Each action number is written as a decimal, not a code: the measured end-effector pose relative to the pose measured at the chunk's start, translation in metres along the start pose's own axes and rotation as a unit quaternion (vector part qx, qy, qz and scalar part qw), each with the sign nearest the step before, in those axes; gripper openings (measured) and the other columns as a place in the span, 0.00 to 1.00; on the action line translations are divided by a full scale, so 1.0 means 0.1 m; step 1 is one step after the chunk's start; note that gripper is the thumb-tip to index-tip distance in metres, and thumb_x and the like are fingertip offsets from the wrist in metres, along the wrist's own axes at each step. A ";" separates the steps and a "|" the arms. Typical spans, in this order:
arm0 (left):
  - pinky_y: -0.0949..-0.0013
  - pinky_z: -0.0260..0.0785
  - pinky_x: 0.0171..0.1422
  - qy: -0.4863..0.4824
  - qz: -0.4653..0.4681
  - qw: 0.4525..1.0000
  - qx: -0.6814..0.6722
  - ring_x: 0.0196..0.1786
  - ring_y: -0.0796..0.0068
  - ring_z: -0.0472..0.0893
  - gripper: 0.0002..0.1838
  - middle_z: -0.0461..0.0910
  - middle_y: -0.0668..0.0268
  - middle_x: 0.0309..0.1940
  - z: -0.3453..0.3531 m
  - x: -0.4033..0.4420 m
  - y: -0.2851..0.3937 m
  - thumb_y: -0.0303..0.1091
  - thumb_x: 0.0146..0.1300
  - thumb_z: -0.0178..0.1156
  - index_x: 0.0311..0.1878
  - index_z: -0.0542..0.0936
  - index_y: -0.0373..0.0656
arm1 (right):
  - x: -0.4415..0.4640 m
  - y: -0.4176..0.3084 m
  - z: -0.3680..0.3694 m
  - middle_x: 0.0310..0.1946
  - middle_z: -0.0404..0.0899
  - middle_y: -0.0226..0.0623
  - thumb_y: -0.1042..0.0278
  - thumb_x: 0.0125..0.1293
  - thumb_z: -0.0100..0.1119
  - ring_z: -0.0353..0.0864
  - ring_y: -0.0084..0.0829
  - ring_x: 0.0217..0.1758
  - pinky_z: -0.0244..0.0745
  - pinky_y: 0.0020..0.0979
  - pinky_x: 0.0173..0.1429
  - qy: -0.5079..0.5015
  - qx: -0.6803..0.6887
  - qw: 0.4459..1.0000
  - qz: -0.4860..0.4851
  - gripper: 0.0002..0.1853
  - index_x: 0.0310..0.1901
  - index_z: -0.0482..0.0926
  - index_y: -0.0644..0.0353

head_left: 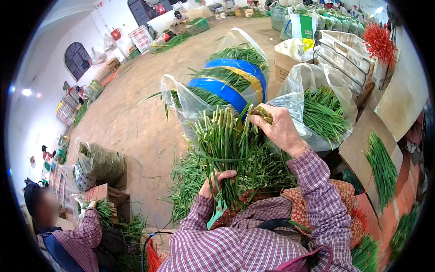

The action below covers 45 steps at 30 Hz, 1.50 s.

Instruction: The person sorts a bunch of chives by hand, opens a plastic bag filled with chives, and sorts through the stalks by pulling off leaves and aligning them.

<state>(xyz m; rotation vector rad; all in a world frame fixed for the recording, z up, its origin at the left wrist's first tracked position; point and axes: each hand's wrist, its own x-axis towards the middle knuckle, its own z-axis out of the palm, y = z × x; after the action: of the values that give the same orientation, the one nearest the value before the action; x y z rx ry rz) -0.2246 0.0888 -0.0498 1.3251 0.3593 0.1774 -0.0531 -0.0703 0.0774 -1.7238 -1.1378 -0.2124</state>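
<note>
An upright bundle of slender green stalks, pale ends uppermost (224,136), is held before the person's lap, above a loose heap of narrow green leaves (188,186). The left hand (219,181) grasps it low down, thumb across the front, beneath a thin green strand (226,159) crossing the stalks. The right hand (278,129) pinches a small tuft of yellowish-green stem pieces (264,114) beside the pale ends; contact with the bundle cannot be told.

Handling: the bundle is probably light, fairly stiff at the pale ends, limp and easily bruised toward the leaves, slippery if damp. The lower middle seems the best hold, snug without crushing.

Edges and room: just beyond stands a clear plastic bag of greens wrapped in blue and yellow bands (226,79). At right, an open clear plastic bag of green stalks (324,111) limits sideways movement; farther right, a second green bundle (379,167) lies along the right edge of a brown cardboard sheet (355,149). The brown floor (145,154) offers wider room leftward.
</note>
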 end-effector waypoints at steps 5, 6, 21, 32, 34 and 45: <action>0.71 0.64 0.31 -0.013 -0.003 1.000 0.021 0.23 0.76 0.71 0.15 0.74 0.66 0.18 -0.13 0.03 -0.07 0.40 0.54 0.60 0.37 0.79 0.35 | -0.06 0.18 -0.17 0.23 0.79 0.40 0.67 0.59 0.63 0.79 0.31 0.24 0.73 0.31 0.28 0.098 -0.127 0.987 -0.020 0.07 0.32 0.78 0.62; 0.71 0.64 0.31 -0.014 -0.002 1.000 0.019 0.23 0.76 0.71 0.15 0.74 0.66 0.18 -0.22 0.08 -0.20 0.40 0.54 0.60 0.37 0.79 0.35 | -0.07 0.25 -0.23 0.24 0.80 0.38 0.67 0.60 0.62 0.79 0.28 0.25 0.74 0.29 0.27 0.106 -0.145 0.984 0.003 0.07 0.33 0.79 0.62; 0.70 0.66 0.34 -0.011 -0.007 1.000 0.017 0.23 0.75 0.72 0.12 0.74 0.67 0.18 -0.10 0.05 -0.05 0.37 0.52 0.64 0.29 0.78 0.37 | -0.17 0.04 -0.18 0.27 0.76 0.27 0.49 0.61 0.62 0.73 0.19 0.30 0.69 0.25 0.36 -0.008 0.175 0.948 0.267 0.19 0.39 0.79 0.59; 0.71 0.64 0.27 -0.015 0.035 0.999 -0.027 0.22 0.76 0.72 0.19 0.76 0.64 0.21 -0.10 0.06 -0.05 0.38 0.50 0.64 0.42 0.76 0.35 | -0.18 0.30 -0.48 0.23 0.77 0.24 0.51 0.65 0.57 0.64 0.15 0.16 0.62 0.24 0.19 0.204 0.094 0.940 0.258 0.15 0.37 0.82 0.54; 0.71 0.63 0.27 -0.017 0.050 0.998 -0.044 0.22 0.75 0.71 0.19 0.76 0.65 0.21 -0.15 0.08 -0.10 0.38 0.50 0.64 0.41 0.76 0.35 | -0.17 0.60 -0.89 0.22 0.76 0.23 0.46 0.66 0.53 0.66 0.14 0.17 0.64 0.24 0.19 0.315 0.057 0.916 0.244 0.17 0.38 0.81 0.51; 0.71 0.66 0.27 0.001 0.003 1.000 -0.023 0.23 0.75 0.74 0.19 0.77 0.65 0.22 -0.08 0.06 -0.02 0.34 0.49 0.66 0.43 0.76 0.35 | -0.16 -0.05 -0.28 0.25 0.78 0.32 0.55 0.65 0.57 0.71 0.21 0.20 0.68 0.25 0.21 0.075 0.093 0.979 0.165 0.16 0.40 0.79 0.62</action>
<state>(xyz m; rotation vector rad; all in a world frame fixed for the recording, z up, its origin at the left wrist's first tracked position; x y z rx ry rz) -0.2217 0.0973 -0.0538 1.2813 0.3512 0.1923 -0.0558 -0.1028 0.0841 -1.6706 -0.7240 -0.0284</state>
